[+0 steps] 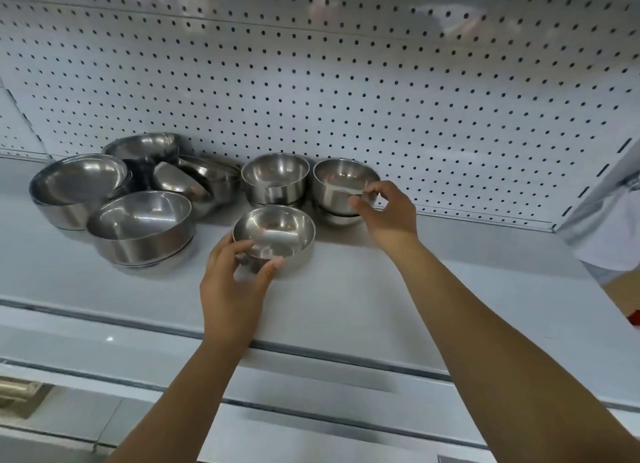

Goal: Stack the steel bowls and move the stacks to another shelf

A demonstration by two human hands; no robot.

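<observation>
Both bare arms reach up to a white shelf [346, 289] backed by pegboard [381, 81]. At the frame's centre the left hand [232, 289] cups the near side of a small steel bowl [277, 234], thumb and fingers clamped on its wall. Just right of centre, the right hand [388, 213] pinches the rim of another small bowl stack [341, 189]. A third small stack [275, 177] stands between them, farther back. Larger bowls [138, 220] crowd the middle left.

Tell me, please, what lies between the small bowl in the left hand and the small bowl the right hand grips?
In the head view, only bare white shelf separates the front small bowl in the left hand from the right-hand bowl gripped by the right hand.
</observation>
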